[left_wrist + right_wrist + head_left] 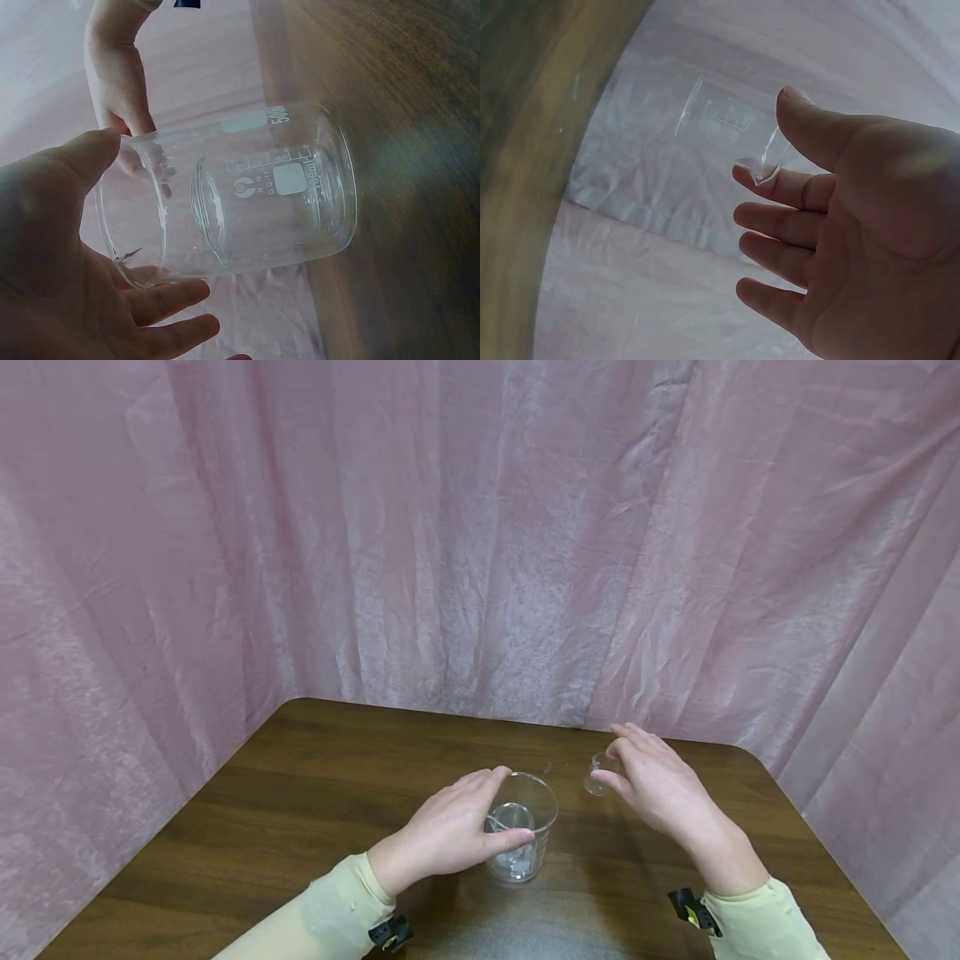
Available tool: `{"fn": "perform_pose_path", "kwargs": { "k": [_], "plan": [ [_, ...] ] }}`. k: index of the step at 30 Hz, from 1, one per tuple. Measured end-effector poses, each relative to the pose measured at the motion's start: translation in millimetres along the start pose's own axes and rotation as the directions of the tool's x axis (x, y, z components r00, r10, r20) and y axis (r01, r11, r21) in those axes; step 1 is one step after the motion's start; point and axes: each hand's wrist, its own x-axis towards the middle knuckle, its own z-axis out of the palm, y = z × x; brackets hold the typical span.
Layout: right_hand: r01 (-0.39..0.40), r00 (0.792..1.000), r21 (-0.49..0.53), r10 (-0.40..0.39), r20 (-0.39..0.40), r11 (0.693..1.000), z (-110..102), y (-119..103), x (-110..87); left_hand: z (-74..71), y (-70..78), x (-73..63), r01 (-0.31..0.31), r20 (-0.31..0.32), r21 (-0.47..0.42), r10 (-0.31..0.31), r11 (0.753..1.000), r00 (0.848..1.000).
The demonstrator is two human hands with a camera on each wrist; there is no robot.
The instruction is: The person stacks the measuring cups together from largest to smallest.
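Note:
A large clear glass beaker [545, 835] with white printed marks is on the wooden table, in front of my body. Nested inside it is a smaller glass beaker [211, 214], its rim and spout showing through the wall. My left hand [453, 831] holds the large beaker by the rim, thumb on the near side and fingers on the far side. Farther back and to the right, my right hand [663, 789] pinches a small beaker [727, 124] near its spout between thumb and index finger. In the right wrist view that beaker's base shows apart from the tabletop.
The brown wooden table [315, 785] has rounded far corners. Pink curtains [480, 543] hang right behind its back edge and along both sides. Small shiny spots [576, 86] show on the tabletop in the right wrist view.

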Motion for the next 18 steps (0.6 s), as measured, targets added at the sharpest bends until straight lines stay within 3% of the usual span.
{"fn": "perform_pose_path", "kwargs": {
  "k": [18],
  "plan": [
    [-0.009,1.000,0.061,0.010,-0.021,0.998,-9,-28,8.2,0.0,-0.6,0.6,-0.026,-0.022,0.015,0.026,1.000,0.999]
  ]
}}
